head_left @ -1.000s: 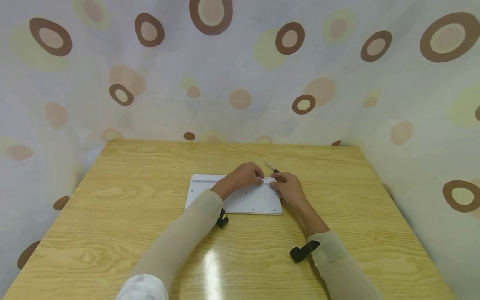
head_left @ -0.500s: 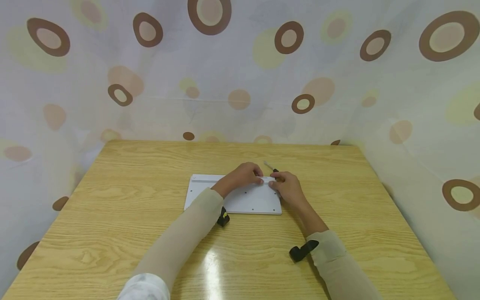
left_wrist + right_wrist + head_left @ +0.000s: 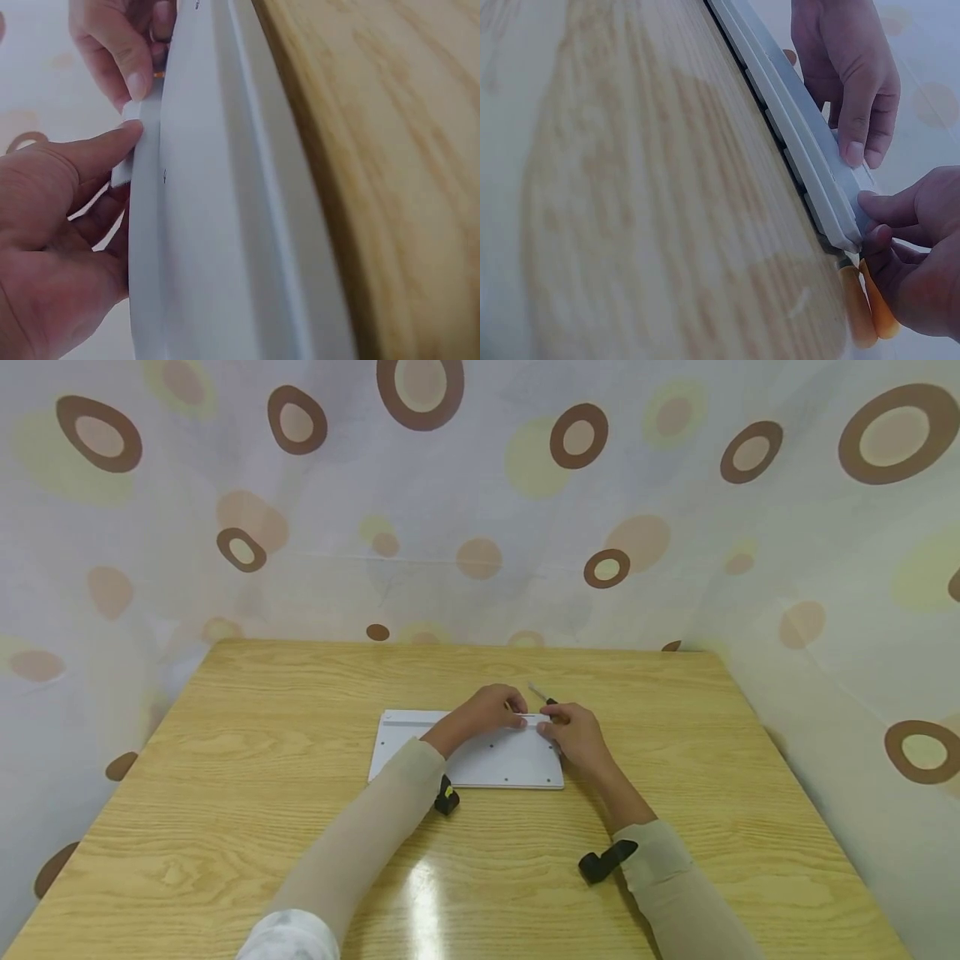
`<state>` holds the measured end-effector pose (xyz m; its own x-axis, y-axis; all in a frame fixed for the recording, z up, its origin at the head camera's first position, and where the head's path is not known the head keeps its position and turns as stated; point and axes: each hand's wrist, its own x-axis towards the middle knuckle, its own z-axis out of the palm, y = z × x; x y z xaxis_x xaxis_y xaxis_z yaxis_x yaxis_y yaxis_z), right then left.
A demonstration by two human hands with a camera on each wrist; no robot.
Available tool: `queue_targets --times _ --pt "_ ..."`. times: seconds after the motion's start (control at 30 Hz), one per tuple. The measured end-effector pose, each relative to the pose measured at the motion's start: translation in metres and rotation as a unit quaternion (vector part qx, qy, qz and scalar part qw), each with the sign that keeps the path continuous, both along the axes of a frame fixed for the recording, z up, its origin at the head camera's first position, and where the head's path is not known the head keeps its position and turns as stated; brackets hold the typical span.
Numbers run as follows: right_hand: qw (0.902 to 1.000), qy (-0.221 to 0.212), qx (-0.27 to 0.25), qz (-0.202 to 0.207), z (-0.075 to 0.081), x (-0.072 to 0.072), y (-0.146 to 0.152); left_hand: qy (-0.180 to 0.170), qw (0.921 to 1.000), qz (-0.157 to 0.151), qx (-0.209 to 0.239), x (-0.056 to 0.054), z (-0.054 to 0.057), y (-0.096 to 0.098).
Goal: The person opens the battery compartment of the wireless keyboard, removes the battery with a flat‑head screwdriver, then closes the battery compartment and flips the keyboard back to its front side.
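A white keyboard (image 3: 498, 764) lies face down on the table, screw heads showing on its back; keys show underneath in the right wrist view. My left hand (image 3: 489, 708) reaches over its far raised edge. Thumb and fingers pinch a small flat white cover (image 3: 121, 174) there, which juts out behind the edge. Close by on the right, my right hand (image 3: 579, 737) grips the keyboard's far right corner, with its thumb (image 3: 877, 202) on top near the cover's end. How far the cover sits in the keyboard is hidden by the fingers.
Behind the right hand lies a screwdriver (image 3: 542, 693) with a metal shaft. Orange handles (image 3: 859, 307) appear by the keyboard's corner in the right wrist view. A patterned curtain (image 3: 480, 560) hangs behind the wooden table (image 3: 300, 693).
Both hands keep nearly the same place at the keyboard's far edge. Only slight finger shifts show, and the keyboard stays put.
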<state>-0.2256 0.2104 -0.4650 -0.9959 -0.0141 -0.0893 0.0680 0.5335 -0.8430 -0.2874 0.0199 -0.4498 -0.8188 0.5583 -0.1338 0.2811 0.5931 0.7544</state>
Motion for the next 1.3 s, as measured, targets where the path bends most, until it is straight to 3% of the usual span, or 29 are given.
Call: queue_targets --times 0.27,0.57,0.73,0.87,1.07,1.3 --pt "1.0000 0.003 0.001 0.001 0.000 -0.001 -0.001 0.007 0.9990 -0.022 0.038 -0.002 -0.003 -0.008" --pt "0.9999 -0.001 0.014 -0.003 0.001 -0.002 -0.004 0.038 0.9977 -0.012 0.055 0.000 0.009 -0.030" --pt "0.9998 0.007 0.016 -0.006 0.002 -0.003 -0.002 0.045 0.9957 0.018 0.079 -0.005 0.016 -0.060" --pt "0.9998 0.013 0.011 -0.004 0.001 -0.004 -0.001 0.051 0.9947 0.056 0.069 -0.009 0.018 -0.092" --pt "0.9996 0.015 0.023 -0.006 -0.002 -0.005 -0.002 0.041 0.9931 0.100 0.045 -0.016 0.014 -0.139" --pt "0.9993 0.017 0.031 -0.005 -0.004 -0.004 -0.003 0.033 0.9920 0.120 0.020 -0.023 0.001 -0.184"
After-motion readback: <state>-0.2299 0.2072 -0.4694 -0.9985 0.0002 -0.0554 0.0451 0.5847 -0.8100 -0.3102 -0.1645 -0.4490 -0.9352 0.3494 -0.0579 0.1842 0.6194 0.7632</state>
